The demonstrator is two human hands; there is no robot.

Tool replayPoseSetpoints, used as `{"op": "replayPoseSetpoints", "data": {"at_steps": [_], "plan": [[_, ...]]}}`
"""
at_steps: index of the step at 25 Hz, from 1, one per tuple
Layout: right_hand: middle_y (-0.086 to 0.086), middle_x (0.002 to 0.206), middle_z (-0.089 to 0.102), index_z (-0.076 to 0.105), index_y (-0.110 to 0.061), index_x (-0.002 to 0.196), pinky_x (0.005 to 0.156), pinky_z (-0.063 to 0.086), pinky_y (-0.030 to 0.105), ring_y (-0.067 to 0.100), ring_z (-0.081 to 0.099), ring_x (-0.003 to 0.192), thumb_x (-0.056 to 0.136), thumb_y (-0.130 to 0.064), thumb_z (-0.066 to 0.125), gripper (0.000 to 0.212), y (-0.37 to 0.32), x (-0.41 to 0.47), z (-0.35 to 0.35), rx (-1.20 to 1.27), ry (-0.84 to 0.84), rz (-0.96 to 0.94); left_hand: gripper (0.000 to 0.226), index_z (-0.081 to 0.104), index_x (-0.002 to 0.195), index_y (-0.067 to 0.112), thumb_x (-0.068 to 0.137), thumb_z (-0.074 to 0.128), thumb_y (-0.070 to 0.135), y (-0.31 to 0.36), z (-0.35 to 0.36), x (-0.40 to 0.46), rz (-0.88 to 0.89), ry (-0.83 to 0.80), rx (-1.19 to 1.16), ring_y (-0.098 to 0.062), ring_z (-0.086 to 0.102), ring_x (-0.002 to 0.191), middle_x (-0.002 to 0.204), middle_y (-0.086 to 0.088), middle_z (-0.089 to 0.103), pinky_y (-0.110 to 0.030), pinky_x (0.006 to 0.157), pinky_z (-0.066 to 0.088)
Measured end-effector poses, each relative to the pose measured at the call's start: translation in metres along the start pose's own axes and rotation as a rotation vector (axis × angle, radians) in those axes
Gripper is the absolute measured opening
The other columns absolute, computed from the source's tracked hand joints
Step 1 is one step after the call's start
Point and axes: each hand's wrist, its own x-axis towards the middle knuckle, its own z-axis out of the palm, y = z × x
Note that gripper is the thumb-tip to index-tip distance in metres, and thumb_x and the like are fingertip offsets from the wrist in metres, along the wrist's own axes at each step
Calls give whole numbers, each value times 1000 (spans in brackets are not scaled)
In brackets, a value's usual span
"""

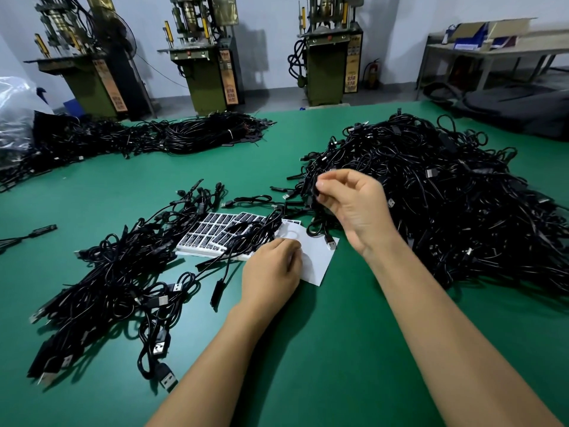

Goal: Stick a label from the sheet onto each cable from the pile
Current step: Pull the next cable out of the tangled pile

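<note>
A sheet of black labels [209, 234] lies on the green table [338, 349], partly under loose cables. My left hand [271, 275] rests with curled fingers on a bare white backing sheet [320, 260] just right of the labels; whether it pinches a label is hidden. My right hand [351, 204] is raised at the left edge of the big pile of black cables [446, 192] and pinches a black cable [314, 189] whose loop and USB plug [331, 243] hang down onto the white sheet.
A second heap of black cables [117, 272] lies left of the labels, with USB plugs near the front edge. More bundled cables [191, 134] stretch across the far left. Green machines [209, 66] stand behind the table, and a clear plastic bag [15, 112] sits far left.
</note>
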Motion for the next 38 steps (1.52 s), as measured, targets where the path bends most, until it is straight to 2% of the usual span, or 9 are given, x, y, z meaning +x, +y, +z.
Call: {"op": "replayPoseSetpoints", "data": {"at_steps": [4,9,11,14,21,26,30,35,38], "plan": [[3,81,64,62,-7,98,67,49,19,11,61,73,79,16,57,30,-28,-1,-8,240,-209,89,16,68,104,10,94,56,12,-1,0,1,-101,66,-301,-21,66,83,93,-2,71,-35,73,54],[6,93,65,61,-8,111,73,49,32,18,58,83,79,22,53,45,-19,-13,-7,-172,-678,164,47,61,104,-2,103,35,37,3,-11,16,-721,-189,-1459,-27,70,78,92,-19,71,-29,66,59],[8,97,68,63,-9,109,77,48,42,21,60,85,81,17,59,38,-9,-14,-6,-375,-940,252,52,59,112,-2,100,36,42,0,-19,17,-751,-345,-1553,-28,69,77,95,-20,69,-33,63,59],[10,100,70,64,-9,106,71,49,30,21,64,84,85,4,65,25,6,-13,-10,-624,-1175,412,43,62,111,-1,92,52,36,-4,-20,16,-770,-363,-1494,-34,61,92,105,-22,68,-44,78,56],[11,80,65,59,-8,93,62,51,23,27,65,77,84,7,65,19,16,-5,-40,-469,-860,523,12,64,99,6,92,56,11,-6,-17,18,-689,-155,-1503,-18,71,73,98,-12,74,-31,71,60],[12,81,68,59,-6,108,56,48,22,19,62,65,88,3,61,22,15,4,-56,-383,-619,524,17,70,93,8,77,66,12,-8,-16,16,-636,-140,-1514,-21,72,88,100,-11,74,-26,69,58],[13,78,66,61,-2,101,55,42,22,11,55,56,90,1,56,12,14,8,-61,-304,-462,523,28,57,102,11,78,67,2,-9,-14,14,-618,-137,-1499,-33,70,94,103,-22,71,-33,73,58],[10,79,69,61,-3,100,52,38,21,10,55,55,81,-5,61,20,13,9,-58,-171,-465,589,34,63,93,6,73,72,32,-5,-16,16,-596,-41,-1539,-31,71,82,93,-17,71,-35,71,58],[8,77,69,61,-4,99,44,40,18,7,54,52,86,-4,56,14,19,9,-56,-88,-427,639,65,55,107,5,76,57,63,-10,-24,18,-682,-13,-1654,-38,70,87,93,-23,70,-42,71,58]]}}
